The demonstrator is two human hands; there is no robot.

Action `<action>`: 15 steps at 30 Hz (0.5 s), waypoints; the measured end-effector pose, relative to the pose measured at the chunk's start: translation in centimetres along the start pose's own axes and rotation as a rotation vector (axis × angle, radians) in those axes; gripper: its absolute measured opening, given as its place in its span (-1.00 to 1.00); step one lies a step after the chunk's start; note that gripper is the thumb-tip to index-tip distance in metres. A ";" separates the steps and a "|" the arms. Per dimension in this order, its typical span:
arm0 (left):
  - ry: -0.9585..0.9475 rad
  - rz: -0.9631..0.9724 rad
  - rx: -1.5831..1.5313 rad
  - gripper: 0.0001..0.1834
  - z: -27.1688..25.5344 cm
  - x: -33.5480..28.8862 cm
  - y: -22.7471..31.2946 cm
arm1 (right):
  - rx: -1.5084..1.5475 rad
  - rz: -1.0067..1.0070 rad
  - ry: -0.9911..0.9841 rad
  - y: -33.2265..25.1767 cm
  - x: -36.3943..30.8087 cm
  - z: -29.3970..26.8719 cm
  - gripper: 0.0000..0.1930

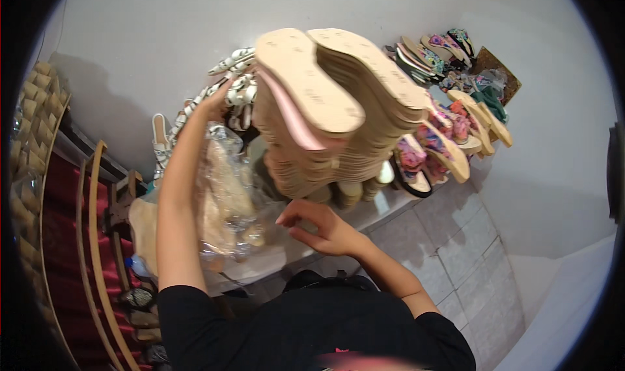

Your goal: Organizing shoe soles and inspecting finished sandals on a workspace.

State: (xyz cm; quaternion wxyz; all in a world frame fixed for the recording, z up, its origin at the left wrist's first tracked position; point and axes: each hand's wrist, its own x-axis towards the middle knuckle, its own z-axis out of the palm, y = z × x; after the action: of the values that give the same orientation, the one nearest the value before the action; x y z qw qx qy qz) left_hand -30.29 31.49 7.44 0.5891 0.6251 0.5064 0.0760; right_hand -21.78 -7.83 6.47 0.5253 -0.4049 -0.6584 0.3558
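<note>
My left hand (217,103) reaches over to white strappy sandals with dark markings (241,90). It touches them, but its fingertips are lost among the straps, so its grip cannot be made out. In front of the table edge hovers my right hand (325,229), empty, with loosely curled fingers apart from the thumb. Two tall stacks of beige shoe soles (309,84) rise beyond it. A pink sole (291,114) sticks out of the left stack. Clear plastic bags holding beige pieces (228,195) lie beside my left forearm.
Floral sandals (439,143) are lined up right of the stacks, with more footwear (433,55) behind. Woven beige pieces (39,123) and a wooden rack with curved rails (97,228) stand at the left. A tiled floor (449,247) shows at the right.
</note>
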 end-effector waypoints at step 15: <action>-0.038 0.895 0.210 -0.48 13.3 -33.6 -3.0 | -0.158 -0.051 0.048 -4.9 -8.7 -21.3 -0.82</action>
State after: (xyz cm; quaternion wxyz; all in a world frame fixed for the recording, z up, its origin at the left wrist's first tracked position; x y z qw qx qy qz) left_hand -38.68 -2.22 17.98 0.4411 0.8399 0.1806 0.2596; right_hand -0.64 -16.88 11.50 0.5162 -0.4364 -0.6820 0.2793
